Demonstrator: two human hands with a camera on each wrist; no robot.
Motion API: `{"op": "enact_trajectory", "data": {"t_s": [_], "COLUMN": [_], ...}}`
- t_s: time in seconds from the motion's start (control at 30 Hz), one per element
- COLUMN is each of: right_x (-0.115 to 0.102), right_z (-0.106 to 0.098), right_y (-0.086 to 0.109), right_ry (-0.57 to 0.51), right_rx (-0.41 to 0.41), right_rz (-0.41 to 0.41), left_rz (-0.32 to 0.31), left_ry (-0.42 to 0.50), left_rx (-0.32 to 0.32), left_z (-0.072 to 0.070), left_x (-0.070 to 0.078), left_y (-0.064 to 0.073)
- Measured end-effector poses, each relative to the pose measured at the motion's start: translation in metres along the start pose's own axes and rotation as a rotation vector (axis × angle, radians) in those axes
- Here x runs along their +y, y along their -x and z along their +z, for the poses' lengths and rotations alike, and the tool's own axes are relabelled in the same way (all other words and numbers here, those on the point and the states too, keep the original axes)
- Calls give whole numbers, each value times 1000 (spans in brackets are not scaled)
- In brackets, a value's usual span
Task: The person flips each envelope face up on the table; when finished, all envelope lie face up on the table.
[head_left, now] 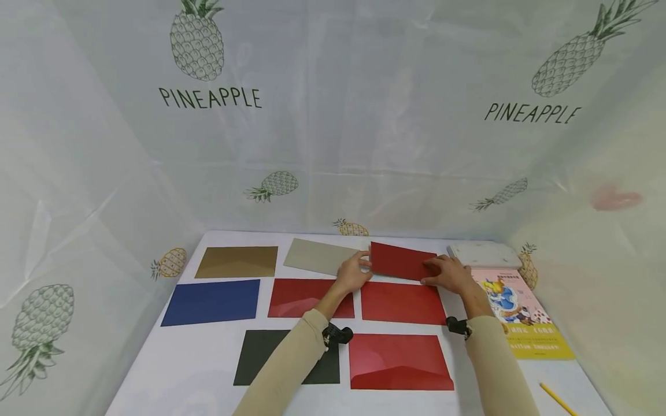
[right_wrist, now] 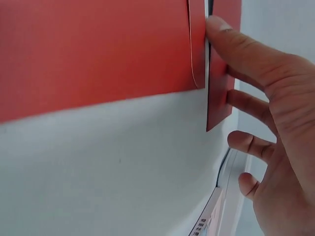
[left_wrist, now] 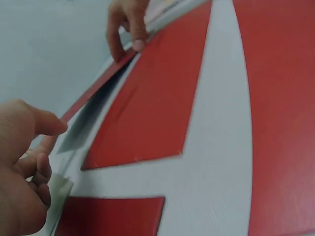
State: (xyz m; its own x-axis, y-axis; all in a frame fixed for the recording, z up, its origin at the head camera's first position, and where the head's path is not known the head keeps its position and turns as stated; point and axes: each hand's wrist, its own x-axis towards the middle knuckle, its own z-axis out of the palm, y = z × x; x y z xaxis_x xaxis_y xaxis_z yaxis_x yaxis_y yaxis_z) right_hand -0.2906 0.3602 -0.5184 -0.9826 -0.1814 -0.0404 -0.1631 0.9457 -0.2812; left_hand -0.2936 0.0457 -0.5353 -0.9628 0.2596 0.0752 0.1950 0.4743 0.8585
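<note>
Both hands hold a red envelope (head_left: 398, 260) at the back of the table, tilted up off the surface. My left hand (head_left: 354, 271) pinches its left end, fingertips at the corner in the left wrist view. At the right end, the thumb and fingers of my right hand (right_wrist: 275, 98) grip the edge, with the other fingers spread. A pale grey-beige envelope (head_left: 319, 257) lies just left of the left hand, partly behind it. Directly in front of the held one are two more red envelopes, the right one (head_left: 403, 303) and the left one (head_left: 299, 294), which the left forearm partly covers.
A gold envelope (head_left: 236, 263) and a blue one (head_left: 210, 303) lie at left. Nearer are a dark green envelope (head_left: 265, 352), partly under the left sleeve, and a red one (head_left: 400, 358). A picture book (head_left: 531, 323), a white box (head_left: 486, 254) and a yellow pencil (head_left: 558, 398) occupy the right side.
</note>
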Motion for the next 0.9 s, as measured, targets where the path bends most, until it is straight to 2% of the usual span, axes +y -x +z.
{"op": "enact_trajectory", "data": {"t_s": [0.17, 0.33, 0.43, 0.67, 0.8, 0.9], "right_x": [4, 7, 7, 6, 8, 11], "right_z": [0, 4, 6, 6, 6, 6], "right_y": [3, 2, 3, 5, 6, 7], "right_ry": [-27, -40, -46, -59, -67, -81], "right_rx": [0, -5, -6, -5, -11, -12], "right_rz": [5, 9, 5, 5, 8, 6], "left_rz": [-20, -27, -20, 77, 105, 125], "left_ry": [190, 187, 121, -181, -299, -351], "left_rx": [39, 86, 126, 238, 248, 244], "left_z": [1, 4, 8, 13, 13, 13], "left_x": [7, 11, 9, 6, 6, 6], "left_y": [0, 1, 0, 0, 0, 1]}}
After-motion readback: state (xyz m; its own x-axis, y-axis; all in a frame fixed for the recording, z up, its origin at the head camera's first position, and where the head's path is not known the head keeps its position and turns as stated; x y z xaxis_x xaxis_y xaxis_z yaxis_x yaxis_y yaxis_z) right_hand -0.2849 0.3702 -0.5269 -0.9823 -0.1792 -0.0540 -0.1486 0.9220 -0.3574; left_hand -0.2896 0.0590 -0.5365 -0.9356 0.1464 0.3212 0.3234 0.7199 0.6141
